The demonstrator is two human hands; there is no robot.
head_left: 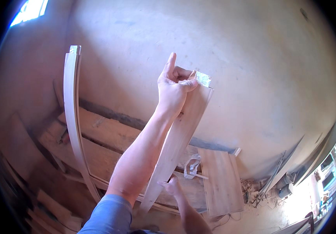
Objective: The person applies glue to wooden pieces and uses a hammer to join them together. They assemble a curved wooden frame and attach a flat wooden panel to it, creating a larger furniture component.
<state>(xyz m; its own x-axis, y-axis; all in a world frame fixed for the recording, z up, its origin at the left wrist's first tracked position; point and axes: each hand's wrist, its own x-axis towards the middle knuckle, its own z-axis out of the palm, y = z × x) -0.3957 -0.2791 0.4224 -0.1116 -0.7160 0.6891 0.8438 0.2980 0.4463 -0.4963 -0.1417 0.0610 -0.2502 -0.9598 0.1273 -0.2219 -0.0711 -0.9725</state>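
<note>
A long pale wooden board stands tilted in front of me, its stepped upper end, a tenon, smeared with something white. My left hand is at that end, thumb and curled fingers closed at the tenon's left edge, index finger stretched upward. A small tan bit shows in this pinch; whether it is part of the board I cannot tell. Lower down, my right hand is closed beside the board's right edge, one finger toward its face. A dark bit shows there, but what that hand holds is hidden.
A narrow upright wooden piece with a whitened end rises at left. Behind lies a plank bench. A crumpled plastic bag and a wide wooden panel are at right. Shavings and leaning boards lie near the wall.
</note>
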